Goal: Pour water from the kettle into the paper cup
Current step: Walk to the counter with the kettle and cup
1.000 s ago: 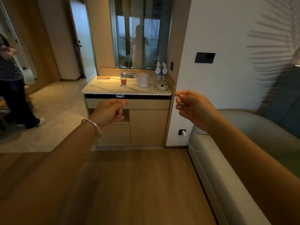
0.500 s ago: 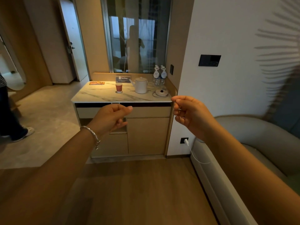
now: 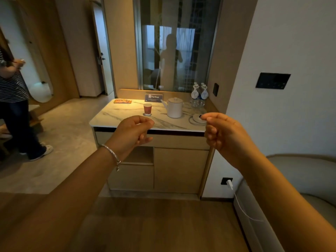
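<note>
A white kettle [image 3: 175, 107] with its spout to the left stands on the marble counter [image 3: 116, 115], off its round base [image 3: 197, 118], which lies to its right. A red paper cup [image 3: 147, 109] stands upright left of the kettle. My left hand [image 3: 133, 132], with a bracelet on the wrist, and my right hand [image 3: 222, 133] are both held out in front of the counter's edge, well short of the kettle and cup. Both have their fingers curled in and hold nothing.
Several water bottles [image 3: 199, 94] stand at the counter's back right, a small sign [image 3: 153, 97] and a flat colourful packet [image 3: 122, 101] at the back. A person [image 3: 14, 99] stands at the left. A grey sofa [image 3: 300, 179] is at the right, with a charger cable [image 3: 236, 197] plugged in beside it.
The counter has come nearer and sits larger in view. Both hands have stayed curled and raised. The person at the left is further into view.
</note>
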